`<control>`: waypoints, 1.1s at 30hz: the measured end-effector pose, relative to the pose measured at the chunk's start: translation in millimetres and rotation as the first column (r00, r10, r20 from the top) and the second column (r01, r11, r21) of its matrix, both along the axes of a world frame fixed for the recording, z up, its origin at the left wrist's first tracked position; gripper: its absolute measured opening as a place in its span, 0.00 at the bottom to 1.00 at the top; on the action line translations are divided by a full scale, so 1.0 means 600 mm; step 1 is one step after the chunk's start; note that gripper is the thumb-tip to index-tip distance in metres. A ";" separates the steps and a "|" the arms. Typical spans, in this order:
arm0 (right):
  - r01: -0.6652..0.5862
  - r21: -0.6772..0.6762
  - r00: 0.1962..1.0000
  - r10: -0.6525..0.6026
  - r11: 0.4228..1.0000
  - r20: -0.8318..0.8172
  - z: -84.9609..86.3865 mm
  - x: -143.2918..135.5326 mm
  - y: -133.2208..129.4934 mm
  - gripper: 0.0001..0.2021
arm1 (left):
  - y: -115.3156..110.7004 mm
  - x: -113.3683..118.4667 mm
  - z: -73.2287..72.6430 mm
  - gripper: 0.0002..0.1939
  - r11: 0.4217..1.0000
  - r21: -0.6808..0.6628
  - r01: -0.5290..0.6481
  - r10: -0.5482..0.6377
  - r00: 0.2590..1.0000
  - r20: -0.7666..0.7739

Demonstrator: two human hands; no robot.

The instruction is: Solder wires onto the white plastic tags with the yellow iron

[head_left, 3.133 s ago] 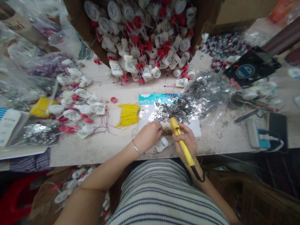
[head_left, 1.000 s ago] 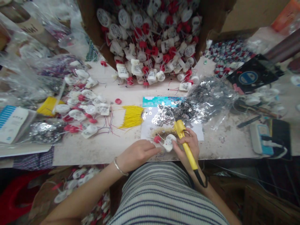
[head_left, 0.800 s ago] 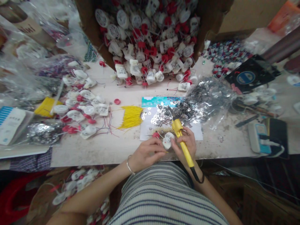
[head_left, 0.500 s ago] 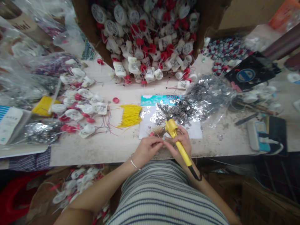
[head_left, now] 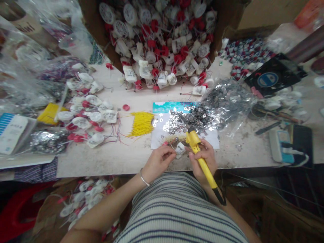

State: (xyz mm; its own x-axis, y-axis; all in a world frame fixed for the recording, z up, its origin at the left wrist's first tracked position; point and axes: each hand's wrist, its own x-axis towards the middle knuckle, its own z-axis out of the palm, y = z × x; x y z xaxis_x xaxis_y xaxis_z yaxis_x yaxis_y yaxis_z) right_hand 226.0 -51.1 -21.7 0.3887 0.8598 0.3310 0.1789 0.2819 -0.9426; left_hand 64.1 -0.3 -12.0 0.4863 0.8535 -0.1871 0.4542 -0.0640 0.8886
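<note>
A yellow soldering iron (head_left: 206,170) lies slantwise in my right hand (head_left: 211,158), whose fingers wrap round it. Its metal tip points up and left, over a heap of small shiny metal pieces (head_left: 177,123). My left hand (head_left: 159,161) is closed in a pinch, thumb against forefinger. What sits between those fingertips is too small to make out. Just beside them is a small white plastic housing (head_left: 180,149), in the gap between both hands. A thin lead and a red cap (head_left: 165,143) show just beyond the left fingers.
Yellow wires (head_left: 143,124) lie left of the white sheet (head_left: 158,135). A cardboard box (head_left: 226,20) full of white and red parts stands at the back. More white housings (head_left: 95,116) are piled left. A plastic bag (head_left: 227,101) and a power socket (head_left: 279,145) are at right.
My right hand has moved right and slightly down with the soldering iron, away from my left fingertips. The white housing between the hands now shows more fully. My left hand has barely moved.
</note>
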 end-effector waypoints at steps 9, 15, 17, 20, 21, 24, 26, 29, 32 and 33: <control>-0.274 -0.104 0.881 0.293 0.956 0.372 0.046 0.101 -0.097 0.23 | 0.004 -0.005 -0.005 0.06 0.996 0.082 0.020 -0.009 0.992 -0.126; -0.380 -0.213 0.818 0.434 0.900 0.377 0.062 0.121 -0.113 0.20 | 0.013 -0.002 -0.002 0.07 1.000 -0.002 -0.002 0.002 0.993 -0.116; -0.403 -0.230 0.769 0.464 0.886 0.439 0.059 0.119 -0.109 0.21 | 0.014 -0.001 -0.001 0.07 1.000 -0.001 -0.005 0.005 0.994 -0.112; -0.405 -0.209 0.737 0.453 0.890 0.502 0.056 0.115 -0.105 0.22 | 0.015 0.001 0.000 0.07 1.000 0.018 -0.014 0.016 0.994 -0.105; -0.398 -0.203 0.737 0.443 0.895 0.510 0.057 0.114 -0.105 0.22 | 0.015 0.002 0.000 0.08 1.000 0.025 -0.015 0.018 0.994 -0.105; -0.373 -0.204 0.733 0.423 0.905 0.533 0.066 0.113 -0.103 0.21 | 0.017 0.005 0.002 0.09 0.999 0.042 0.000 0.005 0.994 -0.111; -0.375 -0.211 0.706 0.426 0.903 0.565 0.075 0.112 -0.100 0.20 | 0.017 0.006 0.003 0.09 0.999 0.048 0.007 -0.002 0.993 -0.116; -0.393 -0.206 0.669 0.433 0.896 0.604 0.085 0.112 -0.097 0.21 | 0.016 0.009 0.005 0.09 0.999 0.048 0.000 0.006 0.993 -0.120; -0.349 -0.173 0.745 0.385 0.921 0.544 0.081 0.111 -0.100 0.20 | 0.016 0.010 0.006 0.10 0.999 0.048 -0.005 0.011 0.993 -0.119; -0.316 -0.147 0.788 0.346 0.937 0.509 0.076 0.109 -0.100 0.20 | 0.017 0.010 0.007 0.10 0.999 0.044 -0.002 0.008 0.993 -0.119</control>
